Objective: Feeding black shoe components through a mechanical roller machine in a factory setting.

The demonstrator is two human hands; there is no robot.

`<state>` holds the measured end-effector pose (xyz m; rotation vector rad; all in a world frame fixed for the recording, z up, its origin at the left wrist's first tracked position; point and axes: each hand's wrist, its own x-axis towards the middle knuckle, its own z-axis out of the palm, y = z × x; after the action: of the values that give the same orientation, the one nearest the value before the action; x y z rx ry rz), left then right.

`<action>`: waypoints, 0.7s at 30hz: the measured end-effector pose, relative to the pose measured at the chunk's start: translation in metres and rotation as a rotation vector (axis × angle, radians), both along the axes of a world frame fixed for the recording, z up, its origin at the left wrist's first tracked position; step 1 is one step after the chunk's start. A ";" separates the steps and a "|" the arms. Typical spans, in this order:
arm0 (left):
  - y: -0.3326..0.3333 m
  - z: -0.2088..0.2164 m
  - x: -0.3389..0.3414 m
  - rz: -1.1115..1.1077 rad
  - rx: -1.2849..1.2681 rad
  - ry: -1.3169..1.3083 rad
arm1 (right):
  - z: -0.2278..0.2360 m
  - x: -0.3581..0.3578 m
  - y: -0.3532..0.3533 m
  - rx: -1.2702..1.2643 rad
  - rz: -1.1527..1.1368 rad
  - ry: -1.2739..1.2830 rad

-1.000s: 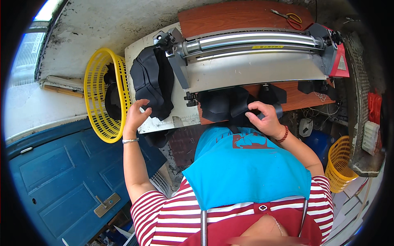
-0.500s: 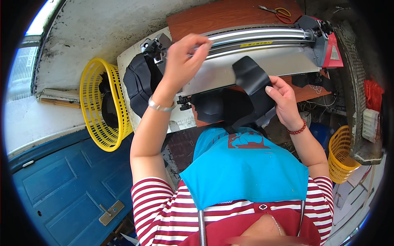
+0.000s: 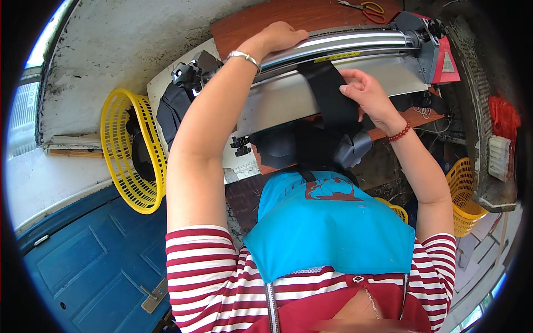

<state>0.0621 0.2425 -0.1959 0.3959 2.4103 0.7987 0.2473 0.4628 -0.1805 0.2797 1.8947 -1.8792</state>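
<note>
My left hand (image 3: pixel 280 36) reaches over the left part of a shiny steel roller (image 3: pixel 355 40) on a bench machine. Its fingertips bend down behind the roller, so their grip is hidden. With thumb and fingers, my right hand (image 3: pixel 366 97) holds the right edge of a flat, flexible black piece (image 3: pixel 327 91), which looks like leather or a similar sheet. That piece lies over the smooth metal plate (image 3: pixel 277 102) in front of the roller, its far edge close to the roller. More black pieces (image 3: pixel 305 147) are heaped just below the plate, above my blue apron (image 3: pixel 327 233).
Black pieces (image 3: pixel 172 111) hang at the machine's left end. A yellow basket (image 3: pixel 114 161) with black pieces stands left; another yellow basket (image 3: pixel 463 194) is at right. Scissors (image 3: pixel 366 10) lie on the brown board behind. A blue door (image 3: pixel 94 255) is at lower left.
My left hand has moved away from me, from in front of the roller to over it. My right hand has moved the black piece farther forward and left, toward the roller.
</note>
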 end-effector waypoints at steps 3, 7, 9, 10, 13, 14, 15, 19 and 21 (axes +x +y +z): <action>0.004 -0.012 -0.012 0.068 0.140 0.003 | 0.005 0.004 0.015 0.229 0.067 0.016; -0.009 0.007 -0.050 0.206 0.183 0.091 | -0.012 0.033 0.008 0.583 -0.026 0.558; -0.016 0.037 -0.057 0.305 0.235 0.178 | -0.028 0.060 -0.017 0.329 0.026 0.503; -0.022 0.049 -0.059 0.305 0.251 0.232 | -0.032 0.068 -0.033 0.395 0.162 0.605; -0.018 0.102 -0.043 0.422 0.308 0.199 | -0.092 0.083 -0.063 0.585 0.412 0.658; -0.022 0.117 -0.038 0.428 0.300 0.202 | -0.113 0.083 -0.074 0.714 0.465 0.685; -0.026 0.133 -0.037 0.369 0.246 0.256 | -0.129 0.082 -0.084 0.709 0.466 0.691; -0.056 0.170 -0.028 0.341 0.305 0.362 | -0.166 0.080 -0.109 0.951 0.561 0.739; -0.065 0.189 -0.015 0.353 0.317 0.422 | -0.172 0.077 -0.109 0.930 0.649 0.745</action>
<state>0.0466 0.1778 -0.0073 0.2823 2.7925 1.3827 0.3246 0.3539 -0.3530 -0.7826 2.7697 -0.5966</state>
